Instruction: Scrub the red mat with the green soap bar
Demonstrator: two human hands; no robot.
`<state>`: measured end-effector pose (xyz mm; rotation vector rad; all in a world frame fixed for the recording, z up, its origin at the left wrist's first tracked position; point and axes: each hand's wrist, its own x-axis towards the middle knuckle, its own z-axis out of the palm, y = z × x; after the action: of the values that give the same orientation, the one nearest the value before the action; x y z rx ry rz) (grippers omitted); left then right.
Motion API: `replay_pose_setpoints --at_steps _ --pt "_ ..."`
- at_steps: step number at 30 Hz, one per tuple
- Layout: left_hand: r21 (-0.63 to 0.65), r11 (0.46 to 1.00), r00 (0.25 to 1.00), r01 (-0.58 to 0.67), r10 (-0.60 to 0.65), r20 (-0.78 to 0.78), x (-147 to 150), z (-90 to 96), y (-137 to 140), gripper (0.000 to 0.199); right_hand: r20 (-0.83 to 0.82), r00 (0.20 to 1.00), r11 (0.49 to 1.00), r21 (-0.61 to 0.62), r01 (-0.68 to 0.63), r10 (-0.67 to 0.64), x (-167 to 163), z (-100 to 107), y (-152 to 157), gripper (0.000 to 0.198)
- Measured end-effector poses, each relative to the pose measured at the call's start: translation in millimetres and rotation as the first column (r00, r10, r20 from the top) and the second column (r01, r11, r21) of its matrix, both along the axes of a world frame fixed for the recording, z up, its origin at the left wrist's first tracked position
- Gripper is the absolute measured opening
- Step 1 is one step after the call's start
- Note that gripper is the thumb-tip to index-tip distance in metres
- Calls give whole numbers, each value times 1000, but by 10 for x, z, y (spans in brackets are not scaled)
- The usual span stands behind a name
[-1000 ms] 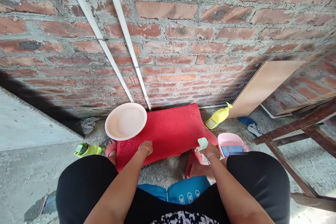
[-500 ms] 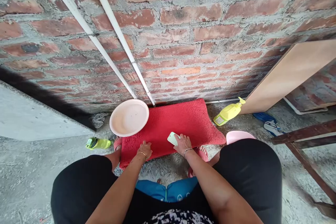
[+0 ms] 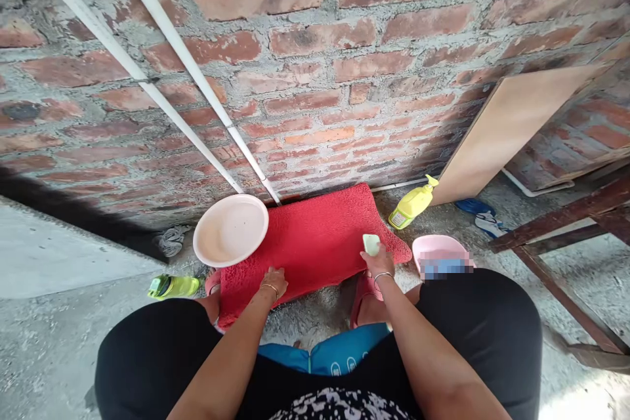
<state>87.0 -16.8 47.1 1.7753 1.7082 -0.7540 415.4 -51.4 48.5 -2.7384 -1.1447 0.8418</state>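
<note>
1. Watching through the head cam, my main thing is the red mat (image 3: 315, 233), lying along the foot of the brick wall (image 3: 305, 102), straight ahead of both hands.
2. Left hand (image 3: 273, 282): palm down on the mat's near edge, left of its middle. Fingers look loosely out, not wrapped round anything I can see.
3. Right hand (image 3: 380, 261): this one's got a grip on a pale green block (image 3: 371, 245), which pokes out past the fingertips. No clue from here what the block actually is.
4. That block sits over the right part of the mat, well apart from my left hand. Can't tell if it's touching the fabric or just above it.
5. Pale pink basin (image 3: 231, 230) overlaps the mat's far left corner in my view, beyond the left hand.
6. Off the mat's right side there's a yellow pump bottle (image 3: 412, 207), and nearer me a small pink tub (image 3: 440, 245) with something blurred out inside.
7. Green bottle (image 3: 178, 286) lies on the floor, left of the mat.
</note>
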Motion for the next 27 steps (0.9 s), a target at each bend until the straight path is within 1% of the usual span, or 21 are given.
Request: replay_pose_setpoints --at_steps 2,3,5,7,9,10,11,12,13,16,17,19,20,21,22,23,24,25,27 --pt "22 999 999 -31 31 6 -42 3 -27 43 19 987 987 17 -160 159 -240 -28 46 71" --pt "32 998 999 -49 48 13 -76 6 -46 44 33 965 965 22 -261 261 -383 -48 65 70" --pt "44 996 997 -78 77 22 -163 13 -87 45 46 892 892 32 -451 449 -670 -92 85 68" --pt "54 993 995 -102 101 19 -257 21 -125 44 39 804 802 49 -595 594 -902 -136 86 69" --pt "59 992 993 -116 116 8 -330 28 -149 43 34 727 725 60 -686 686 -1037 -169 87 70" --pt "60 991 993 -119 119 3 -352 31 -155 43 36 705 703 55 -709 709 -1062 -179 92 70" --pt "60 991 993 -120 120 0 -361 32 -156 42 39 698 697 43 -716 715 -1056 -182 101 70" --pt "59 991 993 -121 121 -2 -357 33 -153 42 44 705 705 26 -709 707 -1022 -181 113 70" --pt "57 991 992 -122 122 -4 -342 33 -146 42 51 724 725 9 -689 687 -961 -175 126 69" --pt "53 990 992 -128 129 -11 -256 28 -110 41 87 817 821 -34 -570 571 -645 -141 150 68" --pt "53 990 991 -131 132 -14 -224 26 -96 40 105 853 859 -40 -510 511 -508 -128 146 68" --pt "54 990 991 -134 135 -18 -164 23 -66 39 140 931 941 -41 -336 338 -221 -103 116 66" --pt "55 989 991 -134 135 -20 -137 22 -51 38 150 960 972 -39 -232 236 -87 -93 91 66" --pt "57 989 991 -134 135 -20 -112 22 -37 37 153 979 990 -36 -133 137 29 -86 63 67" --pt "59 989 991 -133 134 -19 -87 24 -23 37 149 987 998 -34 -50 55 118 -81 34 69" --pt "61 989 991 -131 132 -15 -61 28 -10 37 143 990 999 -34 5 0 175 -81 8 70" --pt "64 990 992 -128 128 -9 -33 34 1 37 136 991 999 -29 23 -18 195 -86 -12 71" --pt "66 990 992 -122 122 -1 -5 41 10 38 128 992 1000 -21 3 0 180 -95 -27 71" --pt "69 992 994 -107 106 17 53 62 21 39 111 986 992 4 -123 122 69 -121 -39 69"
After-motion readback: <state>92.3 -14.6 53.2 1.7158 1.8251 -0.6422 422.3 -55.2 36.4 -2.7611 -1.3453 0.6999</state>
